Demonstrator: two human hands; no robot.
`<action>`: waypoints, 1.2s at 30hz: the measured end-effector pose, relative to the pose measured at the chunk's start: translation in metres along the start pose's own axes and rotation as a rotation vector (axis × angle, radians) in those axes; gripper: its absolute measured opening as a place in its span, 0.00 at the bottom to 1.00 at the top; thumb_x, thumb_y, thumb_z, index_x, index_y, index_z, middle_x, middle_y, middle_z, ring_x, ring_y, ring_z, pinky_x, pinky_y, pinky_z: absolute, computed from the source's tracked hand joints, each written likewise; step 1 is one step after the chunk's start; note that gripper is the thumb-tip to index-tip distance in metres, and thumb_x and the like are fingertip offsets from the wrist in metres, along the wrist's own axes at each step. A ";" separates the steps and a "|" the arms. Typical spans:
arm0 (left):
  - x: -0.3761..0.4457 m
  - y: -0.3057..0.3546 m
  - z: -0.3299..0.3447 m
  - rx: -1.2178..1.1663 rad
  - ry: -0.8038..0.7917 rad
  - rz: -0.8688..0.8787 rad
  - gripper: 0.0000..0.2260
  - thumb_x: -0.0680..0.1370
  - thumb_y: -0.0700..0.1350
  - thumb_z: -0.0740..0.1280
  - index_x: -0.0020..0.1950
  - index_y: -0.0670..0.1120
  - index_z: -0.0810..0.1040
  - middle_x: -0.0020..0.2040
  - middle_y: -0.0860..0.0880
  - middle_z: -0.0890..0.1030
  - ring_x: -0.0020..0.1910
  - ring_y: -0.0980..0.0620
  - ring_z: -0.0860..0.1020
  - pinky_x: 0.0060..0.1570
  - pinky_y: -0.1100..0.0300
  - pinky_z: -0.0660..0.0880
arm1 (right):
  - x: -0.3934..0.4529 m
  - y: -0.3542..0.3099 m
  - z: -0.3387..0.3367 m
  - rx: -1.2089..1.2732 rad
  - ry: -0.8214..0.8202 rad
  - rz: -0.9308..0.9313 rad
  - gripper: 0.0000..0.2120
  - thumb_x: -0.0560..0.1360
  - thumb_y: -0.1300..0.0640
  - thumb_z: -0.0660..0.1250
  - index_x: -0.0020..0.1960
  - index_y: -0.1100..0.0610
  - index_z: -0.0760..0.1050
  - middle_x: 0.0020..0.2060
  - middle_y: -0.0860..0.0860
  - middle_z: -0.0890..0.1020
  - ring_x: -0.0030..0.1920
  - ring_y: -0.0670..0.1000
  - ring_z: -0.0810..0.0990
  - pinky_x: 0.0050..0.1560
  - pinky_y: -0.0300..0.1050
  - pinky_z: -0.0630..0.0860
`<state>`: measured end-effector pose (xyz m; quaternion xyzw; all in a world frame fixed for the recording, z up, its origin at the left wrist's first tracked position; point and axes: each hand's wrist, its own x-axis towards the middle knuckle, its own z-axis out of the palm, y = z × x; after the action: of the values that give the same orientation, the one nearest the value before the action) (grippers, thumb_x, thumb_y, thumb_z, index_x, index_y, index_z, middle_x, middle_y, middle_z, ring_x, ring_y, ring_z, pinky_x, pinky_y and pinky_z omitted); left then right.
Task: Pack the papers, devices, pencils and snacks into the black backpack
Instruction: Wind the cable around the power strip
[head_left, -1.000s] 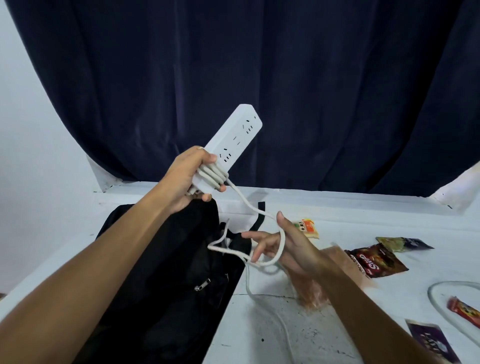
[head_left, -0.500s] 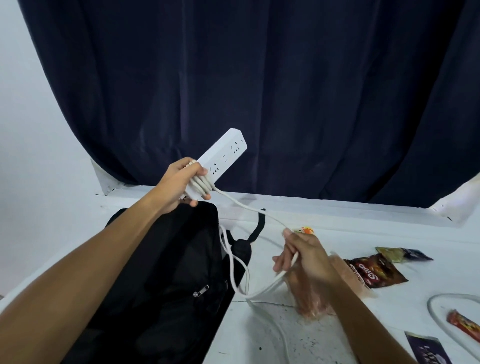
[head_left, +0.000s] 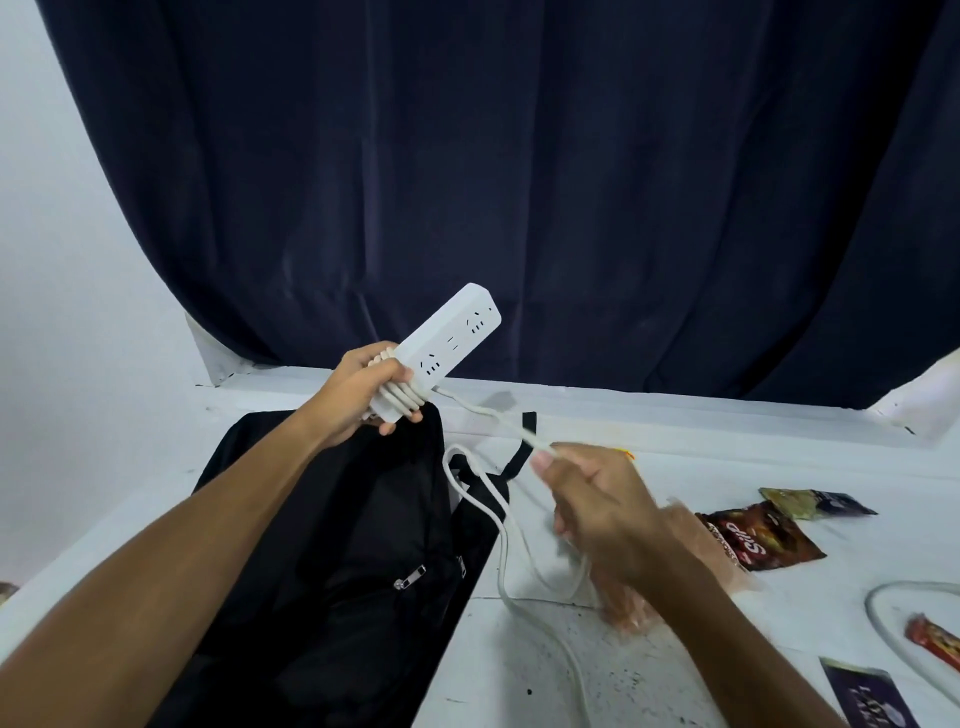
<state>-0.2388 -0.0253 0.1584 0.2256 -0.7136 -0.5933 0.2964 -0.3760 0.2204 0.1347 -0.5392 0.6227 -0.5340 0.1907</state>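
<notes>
My left hand (head_left: 363, 392) grips the near end of a white power strip (head_left: 447, 340), held up over the black backpack (head_left: 343, 561). Several turns of its white cable (head_left: 506, 535) are wound round that end, under my fingers. My right hand (head_left: 597, 501) pinches the loose cable to the right of the bag; the rest hangs in a loop onto the white table (head_left: 675, 447). The backpack lies at the left with a zip pull showing.
Snack packets lie to the right: a dark red one (head_left: 763, 535), a gold and dark one (head_left: 815, 503), a purple one (head_left: 865, 696) and a red bar (head_left: 935, 636). A clear wrapped pack (head_left: 623, 597) lies under my right forearm. A dark curtain (head_left: 519, 182) hangs behind.
My right hand has moved up and right along the cable, drawing it taut toward the strip. The left hand has tilted the strip slightly while another turn sits on it.
</notes>
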 end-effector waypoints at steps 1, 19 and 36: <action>0.002 -0.001 0.000 0.015 0.025 0.025 0.11 0.70 0.41 0.65 0.49 0.37 0.74 0.38 0.34 0.79 0.34 0.37 0.81 0.21 0.61 0.68 | -0.001 -0.002 0.005 -0.096 -0.064 -0.024 0.23 0.75 0.41 0.57 0.31 0.58 0.64 0.23 0.47 0.67 0.27 0.47 0.67 0.31 0.50 0.67; 0.002 -0.033 0.020 1.025 0.030 0.442 0.26 0.67 0.56 0.73 0.62 0.49 0.74 0.56 0.53 0.79 0.51 0.50 0.79 0.51 0.50 0.77 | 0.020 -0.030 0.023 -0.601 -0.145 -0.250 0.23 0.80 0.46 0.56 0.29 0.52 0.59 0.23 0.48 0.66 0.27 0.49 0.67 0.29 0.42 0.59; -0.059 -0.013 0.065 0.466 -0.391 0.382 0.46 0.66 0.39 0.74 0.76 0.65 0.57 0.49 0.48 0.81 0.41 0.46 0.81 0.46 0.57 0.78 | 0.088 0.001 -0.067 -0.267 -0.077 0.029 0.16 0.71 0.48 0.72 0.32 0.59 0.79 0.24 0.52 0.67 0.26 0.48 0.64 0.28 0.40 0.63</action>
<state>-0.2412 0.0583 0.1287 0.0320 -0.9022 -0.3806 0.2004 -0.4616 0.1738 0.1879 -0.5709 0.6881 -0.4224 0.1485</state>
